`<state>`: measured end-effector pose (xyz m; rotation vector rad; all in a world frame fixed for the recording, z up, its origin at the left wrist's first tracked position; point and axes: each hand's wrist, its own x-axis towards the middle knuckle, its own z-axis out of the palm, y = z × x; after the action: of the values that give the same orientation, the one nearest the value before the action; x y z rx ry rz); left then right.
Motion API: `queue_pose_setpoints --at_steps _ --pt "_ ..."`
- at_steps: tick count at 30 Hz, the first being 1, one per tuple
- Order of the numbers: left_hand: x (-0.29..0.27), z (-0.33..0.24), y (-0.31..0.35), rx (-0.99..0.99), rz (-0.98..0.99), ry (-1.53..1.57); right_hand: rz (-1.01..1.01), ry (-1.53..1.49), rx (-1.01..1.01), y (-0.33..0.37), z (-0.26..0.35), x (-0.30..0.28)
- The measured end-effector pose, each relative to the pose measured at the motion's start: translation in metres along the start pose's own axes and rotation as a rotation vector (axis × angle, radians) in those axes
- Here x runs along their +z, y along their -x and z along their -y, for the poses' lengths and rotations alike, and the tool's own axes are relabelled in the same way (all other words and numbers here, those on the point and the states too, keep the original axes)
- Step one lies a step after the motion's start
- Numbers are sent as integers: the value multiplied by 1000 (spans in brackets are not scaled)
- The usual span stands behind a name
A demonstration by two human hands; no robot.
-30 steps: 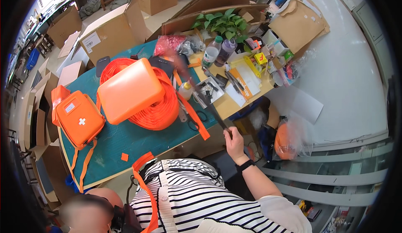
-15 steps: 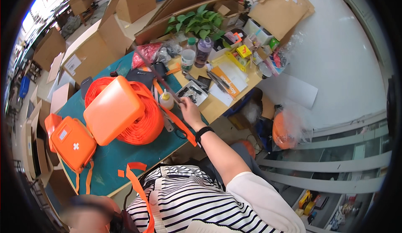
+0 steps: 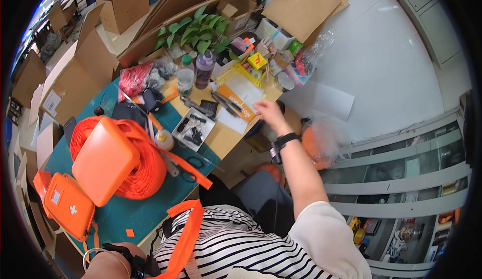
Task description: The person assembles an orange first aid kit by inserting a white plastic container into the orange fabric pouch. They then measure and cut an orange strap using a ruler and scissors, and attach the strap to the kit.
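My right hand (image 3: 270,114) is over the table's right edge, beside white papers and an orange-covered notebook (image 3: 236,103). Its fingers are curled together; anything between them is too small to make out. At the lower left my left forearm (image 3: 118,261) shows, with a black strapped device at the wrist; the fingers are hidden. An orange strap (image 3: 185,239) hangs across my striped top. On the green cutting mat (image 3: 165,191) a flat orange case (image 3: 106,161) leans on a large coil of orange webbing (image 3: 150,173). Next to it lies an orange first-aid pouch (image 3: 70,206) with a white cross.
A white tray of small black parts (image 3: 195,128), a dropper bottle (image 3: 164,139) and scissors (image 3: 193,163) lie mid-table. Two bottles, one purple (image 3: 205,69), stand behind, near a leafy plant (image 3: 198,33). Cardboard boxes (image 3: 75,73) line the left; a shelf rack (image 3: 391,193) stands right.
My right hand has left the area by the parts tray, where it held a long thin dark strip, and moved right. The view has shifted; the orange strap at my lap now sits differently.
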<state>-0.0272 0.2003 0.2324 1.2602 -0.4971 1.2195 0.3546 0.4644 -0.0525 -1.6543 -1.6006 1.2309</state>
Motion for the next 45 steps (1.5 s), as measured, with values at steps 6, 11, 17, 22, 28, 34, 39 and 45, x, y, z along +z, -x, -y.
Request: queue_pose_setpoints --at_steps 6,11,17,22,28,34,39,45 --pt "-59 44 -1 -38 -208 -205 -157 158 -92 -135 28 -90" --pt "-137 116 25 -104 -729 -294 -275 619 -222 -251 10 -77" --pt "-158 189 34 -390 -1388 -366 -317 907 -262 -315 14 -40" --pt "-156 226 40 -620 -1571 -282 -166 978 -83 -329 26 -34" --pt "-168 234 29 -635 -1565 -422 -284 707 -39 -328 21 -36" --pt "-167 228 46 -728 -1419 -466 -492 -149 -364 -311 6 -45" --pt "-152 220 53 -775 -1399 -431 -261 -559 -474 -229 60 -29" --pt "-124 198 61 -627 -1367 -705 686 -866 -98 -20 132 57"
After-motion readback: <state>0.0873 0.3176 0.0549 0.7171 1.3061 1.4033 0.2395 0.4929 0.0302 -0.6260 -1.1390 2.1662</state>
